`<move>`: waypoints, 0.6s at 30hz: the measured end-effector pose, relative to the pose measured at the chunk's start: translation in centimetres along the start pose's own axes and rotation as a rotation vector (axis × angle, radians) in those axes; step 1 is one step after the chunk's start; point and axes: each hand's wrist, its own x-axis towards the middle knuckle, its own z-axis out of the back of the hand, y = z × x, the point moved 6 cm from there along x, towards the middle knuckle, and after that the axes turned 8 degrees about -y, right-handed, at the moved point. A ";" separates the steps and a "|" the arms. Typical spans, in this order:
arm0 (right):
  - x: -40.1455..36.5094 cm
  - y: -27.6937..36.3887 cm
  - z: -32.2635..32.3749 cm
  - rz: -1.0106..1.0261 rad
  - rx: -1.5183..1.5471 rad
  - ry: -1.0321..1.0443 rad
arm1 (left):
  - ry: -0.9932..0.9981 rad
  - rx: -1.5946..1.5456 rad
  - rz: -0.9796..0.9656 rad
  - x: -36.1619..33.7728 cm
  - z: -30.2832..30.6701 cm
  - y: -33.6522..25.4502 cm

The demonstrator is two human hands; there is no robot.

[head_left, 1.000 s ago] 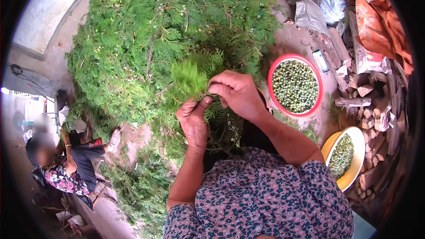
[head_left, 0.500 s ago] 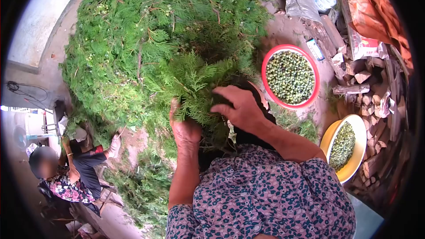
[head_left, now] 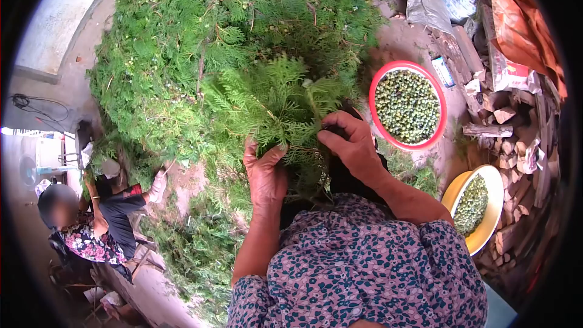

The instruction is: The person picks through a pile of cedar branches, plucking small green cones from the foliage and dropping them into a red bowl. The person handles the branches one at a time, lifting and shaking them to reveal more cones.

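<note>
A leafy green conifer branch (head_left: pixel 273 106) with flat, feathery sprays rises in front of my body. My left hand (head_left: pixel 266 176) grips its lower part, the thumb pressed over the stems. At the branch's right side, my right hand (head_left: pixel 355 146) has thumb and forefinger pinched together. Whatever sits between those fingertips is too small and dark to name. Behind the branch lies a big heap of similar cut greenery (head_left: pixel 176 54) bearing small pale-green cones.
A red-rimmed basin (head_left: pixel 375 106) and a yellow basin (head_left: pixel 497 206), both holding small green cones, stand to the right. Stacked firewood (head_left: pixel 513 188) and an orange sack (head_left: pixel 516 24) lie beyond. Another person (head_left: pixel 100 246) sits at left; more cut branches (head_left: pixel 194 255) cover the floor.
My left thumb has come down over the branch. The right hand has shifted right and closed into a pinch, and the branch's sprays have spread apart. The view has moved slightly.
</note>
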 end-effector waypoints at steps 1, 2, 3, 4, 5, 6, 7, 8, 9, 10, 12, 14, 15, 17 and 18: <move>-0.2 -1.0 0.0 -0.178 0.175 0.008 | -0.003 -0.002 -0.001 0.3 0.3 0.0; -0.5 -1.8 0.1 -0.292 0.314 -0.029 | 0.010 -0.011 0.019 0.6 0.7 0.3; -0.6 -1.9 0.1 -0.294 0.313 -0.025 | 0.023 -0.021 0.039 0.9 0.9 0.4; -0.7 -2.2 0.0 -0.342 0.392 -0.056 | 0.021 -0.023 0.037 0.9 0.8 0.1; -0.8 -2.5 0.0 -0.392 0.471 -0.088 | 0.073 -0.050 0.044 0.8 0.3 -0.2; -1.0 -2.3 -0.1 -0.393 0.469 -0.087 | 0.126 -0.077 0.052 0.7 -0.1 -0.3; -0.8 -1.1 0.0 -0.217 0.290 -0.083 | 0.127 -0.079 0.056 0.7 -0.1 -0.4; -0.8 0.1 0.0 -0.040 0.109 -0.081 | 0.136 -0.049 0.048 0.6 -0.2 -0.3; -0.8 0.1 -0.1 -0.041 0.106 -0.088 | 0.145 -0.017 0.040 0.5 -0.3 -0.2; -0.8 1.3 -0.4 0.176 -0.016 -0.076 | 0.150 -0.018 0.046 0.4 -0.5 -0.1; -1.3 3.0 -1.0 0.399 -0.190 -0.044 | 0.044 0.168 -0.024 0.1 0.0 -0.3; -1.5 3.2 -1.7 0.444 -0.197 -0.043 | 0.038 0.348 -0.201 -0.3 0.6 -1.1; -1.6 3.4 -2.0 0.489 -0.203 -0.037 | 0.029 0.525 -0.382 -0.7 0.7 -1.9; -1.6 3.4 -2.4 0.496 -0.203 -0.005 | 0.013 0.552 -0.452 -1.3 0.2 -2.8; -1.7 3.4 -2.6 0.520 -0.222 0.007 | 0.011 0.568 -0.410 -1.6 -0.3 -3.2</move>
